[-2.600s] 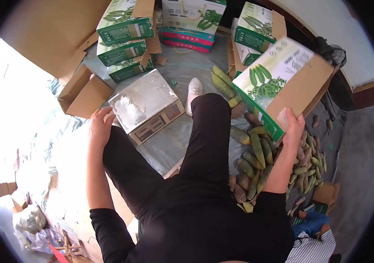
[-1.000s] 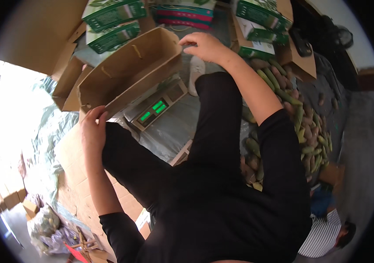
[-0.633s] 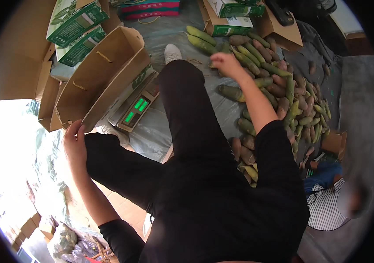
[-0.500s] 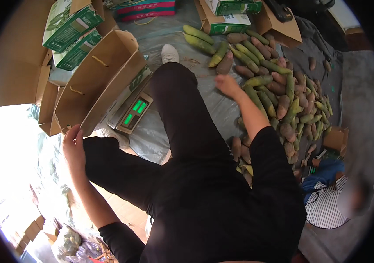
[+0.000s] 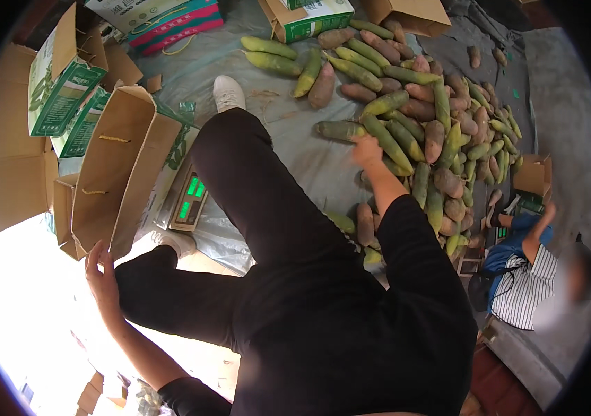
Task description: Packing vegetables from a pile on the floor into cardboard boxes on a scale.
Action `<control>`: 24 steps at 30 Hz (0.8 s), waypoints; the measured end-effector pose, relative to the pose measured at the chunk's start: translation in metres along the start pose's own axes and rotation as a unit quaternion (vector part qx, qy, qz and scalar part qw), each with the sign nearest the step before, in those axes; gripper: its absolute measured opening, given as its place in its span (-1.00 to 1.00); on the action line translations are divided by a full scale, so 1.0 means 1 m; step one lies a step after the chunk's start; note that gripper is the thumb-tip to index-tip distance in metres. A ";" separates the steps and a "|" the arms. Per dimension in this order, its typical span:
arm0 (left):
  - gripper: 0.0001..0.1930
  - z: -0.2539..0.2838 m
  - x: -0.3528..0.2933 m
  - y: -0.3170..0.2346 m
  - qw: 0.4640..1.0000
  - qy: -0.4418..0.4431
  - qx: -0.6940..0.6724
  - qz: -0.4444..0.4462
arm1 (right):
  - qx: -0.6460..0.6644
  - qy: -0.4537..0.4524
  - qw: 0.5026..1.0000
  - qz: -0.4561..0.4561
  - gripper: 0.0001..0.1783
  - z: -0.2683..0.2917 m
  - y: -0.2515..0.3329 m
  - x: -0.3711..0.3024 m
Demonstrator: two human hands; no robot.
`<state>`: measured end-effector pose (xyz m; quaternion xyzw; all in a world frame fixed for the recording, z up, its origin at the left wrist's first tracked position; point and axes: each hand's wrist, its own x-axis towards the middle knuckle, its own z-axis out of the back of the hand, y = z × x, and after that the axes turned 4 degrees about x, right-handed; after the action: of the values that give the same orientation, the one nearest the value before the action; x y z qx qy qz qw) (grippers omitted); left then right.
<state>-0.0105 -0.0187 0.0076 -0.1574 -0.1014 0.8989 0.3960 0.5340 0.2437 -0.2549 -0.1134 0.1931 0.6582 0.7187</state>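
Note:
My right hand (image 5: 367, 151) is closed on the end of a long green radish (image 5: 338, 130), which points left at the near-left side of the pile. Around it lie green radishes (image 5: 385, 142) and reddish-brown roots (image 5: 434, 141). On the left, the fingers of my left hand (image 5: 103, 281) grip the near corner of an open cardboard box (image 5: 107, 166) with yellow cord handles. That box leans, its inside facing up and its visible part bare. Beside it, partly hidden by my leg, is a scale with a lit green display (image 5: 190, 199).
Green printed boxes (image 5: 66, 90) stand at the far left. More cartons (image 5: 313, 19) line the back, near a pink and teal box (image 5: 177, 31). A plastic sheet (image 5: 285, 156) covers the floor. At right, a person in a striped shirt (image 5: 520, 298) sits near a small carton (image 5: 534, 173).
My view has shifted. My right hand has moved from beside a reddish-brown root to the pile's green radishes and now holds one. My left hand stays at the box corner. The person's arm has risen.

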 end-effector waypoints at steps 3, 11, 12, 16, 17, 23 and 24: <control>-0.54 0.003 0.002 -0.013 0.998 0.039 0.032 0.043 | 0.000 -0.006 0.996 -0.086 -0.59 0.016 -0.027 0.010; -0.31 -0.055 0.044 -0.009 0.988 0.066 0.137 -0.006 | 0.046 -0.006 0.970 -0.240 -0.29 0.004 -0.129 -0.003; -0.36 -0.056 0.039 -0.002 0.989 0.054 0.141 0.004 | 0.046 0.004 0.974 -0.222 -0.29 0.003 -0.111 -0.007; -0.60 -0.064 0.039 -0.002 0.986 0.014 0.146 0.080 | -0.008 0.044 0.970 -0.238 -0.29 0.015 -0.077 -0.016; -0.66 -0.065 0.037 -0.002 0.985 0.002 0.149 0.089 | 0.000 0.061 0.963 -0.261 -0.31 0.014 -0.070 -0.017; -0.76 -0.057 0.025 -0.027 0.983 -0.002 0.173 0.066 | 0.111 -0.003 0.967 -0.230 -0.35 -0.049 -0.093 0.001; -0.76 -0.060 0.028 -0.033 0.984 0.019 0.160 0.071 | 0.109 -0.011 0.967 -0.230 -0.35 -0.061 -0.114 0.007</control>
<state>0.0160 0.0279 -0.0432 -0.1161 0.0625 0.9262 0.3532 0.6399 0.2122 -0.3234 -0.0681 0.2246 0.4509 0.8612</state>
